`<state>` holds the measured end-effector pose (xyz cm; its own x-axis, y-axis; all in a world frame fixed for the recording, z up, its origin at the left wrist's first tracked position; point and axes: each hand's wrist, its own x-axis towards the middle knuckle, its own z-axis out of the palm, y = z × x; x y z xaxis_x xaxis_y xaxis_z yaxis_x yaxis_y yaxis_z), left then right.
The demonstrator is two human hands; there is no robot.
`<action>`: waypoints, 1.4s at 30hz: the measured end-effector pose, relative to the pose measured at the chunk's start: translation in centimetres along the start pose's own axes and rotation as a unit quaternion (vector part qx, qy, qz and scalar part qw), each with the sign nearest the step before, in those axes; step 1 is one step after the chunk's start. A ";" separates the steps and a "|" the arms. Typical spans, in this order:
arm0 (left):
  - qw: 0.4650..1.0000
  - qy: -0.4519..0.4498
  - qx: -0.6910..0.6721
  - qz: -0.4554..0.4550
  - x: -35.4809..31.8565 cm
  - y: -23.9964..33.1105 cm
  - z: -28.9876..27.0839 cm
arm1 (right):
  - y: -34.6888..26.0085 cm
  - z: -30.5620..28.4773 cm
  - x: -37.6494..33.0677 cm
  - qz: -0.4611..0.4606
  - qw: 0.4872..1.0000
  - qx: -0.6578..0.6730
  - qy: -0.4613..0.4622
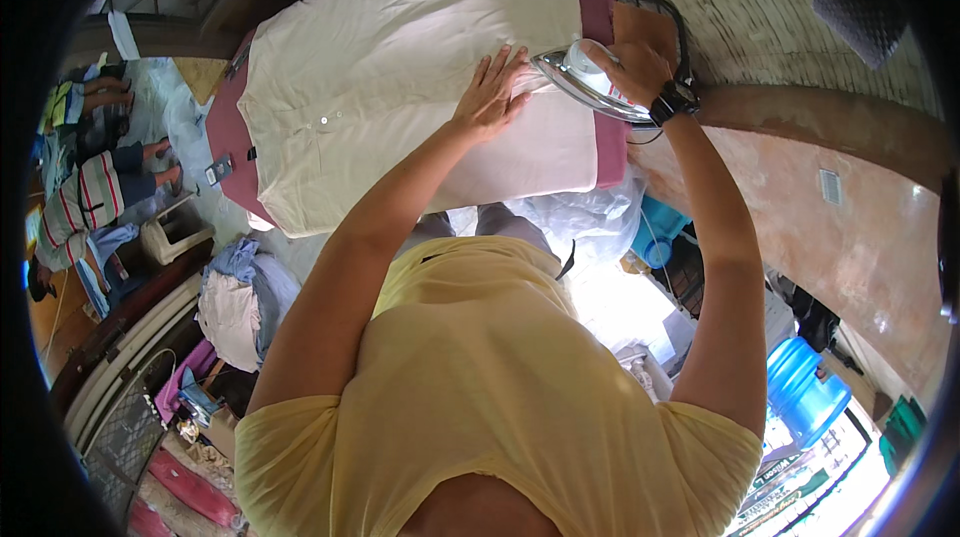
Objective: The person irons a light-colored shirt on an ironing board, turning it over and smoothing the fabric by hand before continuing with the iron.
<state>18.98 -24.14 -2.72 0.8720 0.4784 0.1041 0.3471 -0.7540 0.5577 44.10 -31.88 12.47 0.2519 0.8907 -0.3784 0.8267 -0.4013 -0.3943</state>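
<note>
A cream cloth garment [390,47] with small buttons lies spread over an ironing board with a maroon cover [611,152]. My left hand [490,97] rests flat on it, fingers spread, just left of the iron's tip. My right hand [640,74] is wrapped around the handle of a silver and white clothes iron [570,82]. The iron sits over the right part of the garment, near the maroon edge, its pointed tip towards my left hand. Its soleplate is hidden from view. A black watch is on my right wrist.
A phone [219,170] lies at the board's left end. Piled clothes [232,309] are at the lower left. Other people [95,197] are at the far left. A wall [790,172] and a blue water jug [808,392] stand on the right. A cord [650,138] hangs near the iron.
</note>
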 end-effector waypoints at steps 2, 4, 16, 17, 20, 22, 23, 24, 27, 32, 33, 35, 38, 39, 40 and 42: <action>0.998 0.012 -0.065 -0.019 0.0 -0.3 0.1 | 0.2 0.4 0.8 -0.013 1.000 -0.021 0.016; 0.995 0.016 -0.090 -0.027 0.0 -0.4 0.1 | 0.7 0.8 1.2 -0.065 0.996 -0.039 0.050; 0.907 0.066 -0.390 -0.144 2.1 -3.0 -2.9 | 0.5 1.6 3.6 -0.190 0.971 -0.141 0.042; 0.911 0.103 -0.371 -0.147 2.4 -3.2 -2.9 | 0.3 1.7 4.0 -0.199 0.965 -0.160 0.060; 0.963 0.146 -0.192 -0.125 2.4 -4.0 -3.4 | 0.0 2.1 4.5 -0.191 0.970 -0.142 0.054; 0.983 0.134 -0.096 -0.084 2.7 -4.5 -3.9 | -0.1 2.1 4.5 -0.176 0.974 -0.141 0.037; 0.989 0.102 -0.049 -0.090 2.8 -4.6 -4.2 | -0.2 2.1 4.5 -0.167 0.976 -0.137 0.025; 0.991 0.095 -0.051 -0.082 3.0 -4.7 -4.6 | -0.3 2.0 4.5 -0.167 0.976 -0.135 0.018; 0.992 0.007 -0.044 -0.116 3.8 -5.0 -5.7 | -0.5 1.6 4.4 -0.169 0.977 -0.131 0.002; 0.992 0.006 -0.066 -0.107 3.7 -4.7 -5.9 | -0.5 1.8 4.7 -0.154 0.977 -0.147 -0.001; 0.995 0.018 -0.047 -0.091 3.7 -4.7 -6.0 | -0.4 2.0 4.7 -0.166 0.974 -0.150 0.017; 0.997 -0.004 -0.015 -0.080 3.6 -4.8 -6.1 | -0.2 2.2 4.7 -0.191 0.968 -0.156 0.055; 0.982 -0.038 -0.090 -0.163 3.6 -4.9 -6.5 | 0.0 2.3 4.7 -0.176 0.971 -0.152 0.049; 0.987 -0.014 -0.020 -0.158 3.6 -4.7 -6.4 | 0.0 2.3 4.7 -0.171 0.972 -0.154 0.040; 0.987 0.023 0.050 -0.150 3.4 -4.4 -6.1 | 0.0 2.3 4.7 -0.169 0.972 -0.158 0.034; 0.983 0.070 0.133 -0.106 3.0 -3.6 -5.1 | -0.1 2.2 4.8 -0.164 0.972 -0.167 0.033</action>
<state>18.57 -17.68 -0.21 0.7208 0.6805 0.1320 0.6097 -0.7130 0.3463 44.11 -28.03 8.88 -0.0290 0.9752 -0.2193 0.9823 -0.0128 -0.1867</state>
